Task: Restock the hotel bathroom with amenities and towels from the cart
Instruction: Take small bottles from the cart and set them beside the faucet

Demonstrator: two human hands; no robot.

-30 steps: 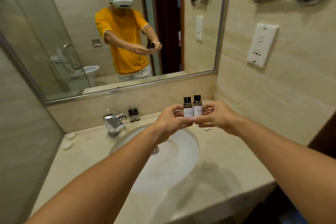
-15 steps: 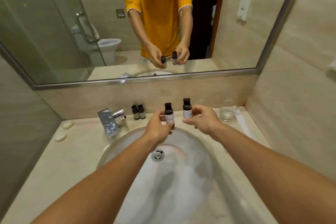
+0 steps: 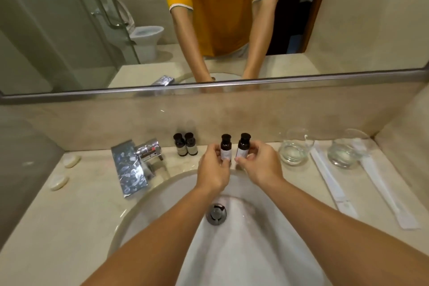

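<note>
Step in hand, by judgement: setting two small amenity bottles upright on the desk point(image 3: 76, 211), at the far strip behind the sink point(image 3: 267, 251).

Layout, left to right. Two soap bars point(image 3: 66, 173) lie at the far left of the desk. The tap point(image 3: 137, 162) stands left of centre. Just right of it, two standing bottles point(image 3: 185, 144) sit side by side against the back wall, caps up.

The left hand point(image 3: 213, 170) pinches the left bottle point(image 3: 225, 148) round its labelled body, fingers curled. The right hand point(image 3: 261, 166) pinches the right bottle point(image 3: 243, 146) in the same manner. Both bottles are upright or nearly so, close to each other, just right of the standing pair. Whether their bases touch the desk cannot be told; the fingers hide them.

Further right stand two glasses point(image 3: 294, 150) and two white wrapped sticks point(image 3: 332, 183).

Recommended procedure:
- Keep each bottle vertical and lower it until the base seats flat.
- Align both with the standing pair, labels facing near, with an even gap.
- Release one bottle at a time, opening the fingers sideways so the cap is not nudged.
- Place them well behind the sink rim; a tipped bottle is likely to roll into the basin.
</note>
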